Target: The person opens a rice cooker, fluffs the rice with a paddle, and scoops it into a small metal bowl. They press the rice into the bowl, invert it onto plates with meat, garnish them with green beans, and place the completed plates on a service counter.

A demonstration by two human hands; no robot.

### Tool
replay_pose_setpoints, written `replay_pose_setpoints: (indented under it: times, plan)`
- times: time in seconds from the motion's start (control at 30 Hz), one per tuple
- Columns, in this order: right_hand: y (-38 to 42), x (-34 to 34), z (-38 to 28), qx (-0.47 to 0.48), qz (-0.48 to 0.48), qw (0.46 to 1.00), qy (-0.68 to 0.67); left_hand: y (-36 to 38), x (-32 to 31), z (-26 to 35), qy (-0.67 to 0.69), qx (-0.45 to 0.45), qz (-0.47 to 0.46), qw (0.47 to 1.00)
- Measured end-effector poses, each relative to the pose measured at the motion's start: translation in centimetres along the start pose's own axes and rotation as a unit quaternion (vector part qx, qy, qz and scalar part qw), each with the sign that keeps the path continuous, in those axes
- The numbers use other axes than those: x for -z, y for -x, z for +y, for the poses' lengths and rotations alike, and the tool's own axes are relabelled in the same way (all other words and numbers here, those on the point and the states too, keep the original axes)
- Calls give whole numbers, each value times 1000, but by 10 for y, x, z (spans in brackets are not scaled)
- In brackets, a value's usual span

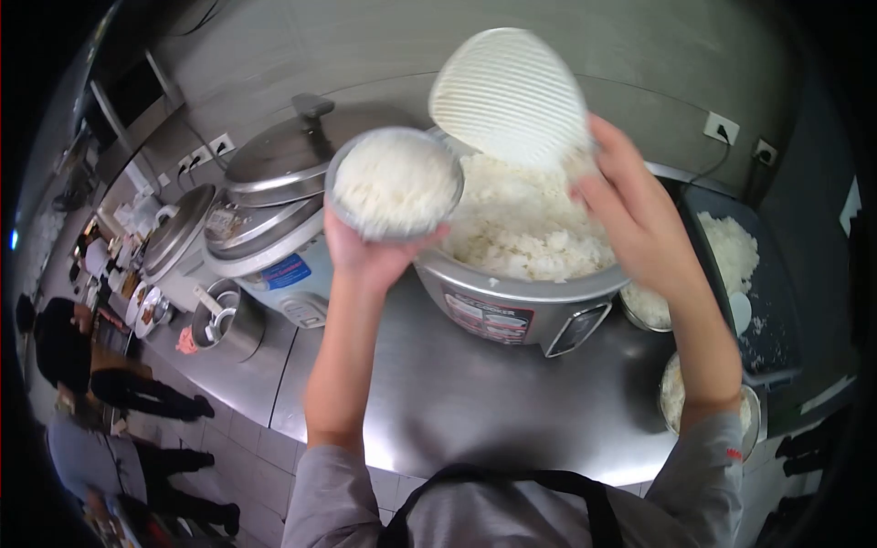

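My left hand (375,251) is wrapped round the underside of a metal bowl (344,212) heaped with white rice (396,178). It holds the bowl up at the left rim of a large rice cooker (438,274), whose open pot is full of cooked rice (530,233). In my right hand (639,210) is a broad white rice paddle (512,96) with a ridged face, raised over the back of the pot. The fingers close on its handle end, which is mostly hidden and slightly blurred.
Lidded rice cookers (274,164) stand at left beside a metal pot (242,320) with utensils. To the right are a dark bin (776,320) with rice and several rice bowls (674,393). Two people (100,457) stand far left. The steel counter (475,393) has a front edge near me.
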State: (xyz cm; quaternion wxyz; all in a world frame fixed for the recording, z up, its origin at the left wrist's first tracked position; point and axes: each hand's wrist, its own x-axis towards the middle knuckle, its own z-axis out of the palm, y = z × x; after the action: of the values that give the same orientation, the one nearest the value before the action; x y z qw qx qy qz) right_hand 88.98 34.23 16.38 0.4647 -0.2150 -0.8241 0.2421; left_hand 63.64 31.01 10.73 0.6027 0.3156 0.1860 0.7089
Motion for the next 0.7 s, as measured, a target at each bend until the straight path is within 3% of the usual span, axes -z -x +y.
replay_pose_setpoints:
  times: [0.07, 0.13, 0.2, 0.27, 0.33, 0.4, 0.43, 0.5, 0.57, 0.63, 0.7]
  plan:
    - [40, -12, -28, -55, -36, 982, -177, 44, 18, 0, 143, 12, -101, 984]
    - [80, -43, -37, -95, -74, 936, -332, 89, 23, -12, 229, -24, -34, 972]
    - [129, -110, -17, -94, 21, 915, -392, 121, 36, -26, 249, -29, 1, 968]
    - [158, -152, 7, -32, 8, 980, -199, 143, 55, -41, 276, -31, 30, 960]
    - [162, -173, 17, 13, -14, 990, -140, 157, 72, -54, 127, -68, 192, 971]
    - [161, -185, 29, 164, -33, 986, -26, 168, 67, -56, 168, -51, 179, 968]
    - [157, -189, 29, 176, -9, 984, -31, 171, 66, -57, 185, -47, 171, 967]
    - [149, -190, 22, 141, -18, 988, -56, 177, 70, -58, 202, -49, 167, 964]
    - [147, -189, 17, 105, -22, 991, -82, 181, 78, -58, 205, -64, 93, 972]
    - [150, -187, 17, 90, -126, 987, -52, 184, 82, -57, 173, -66, 110, 977]
    - [156, -191, 18, 73, -137, 987, -50, 184, 88, -55, 142, -66, 124, 980]
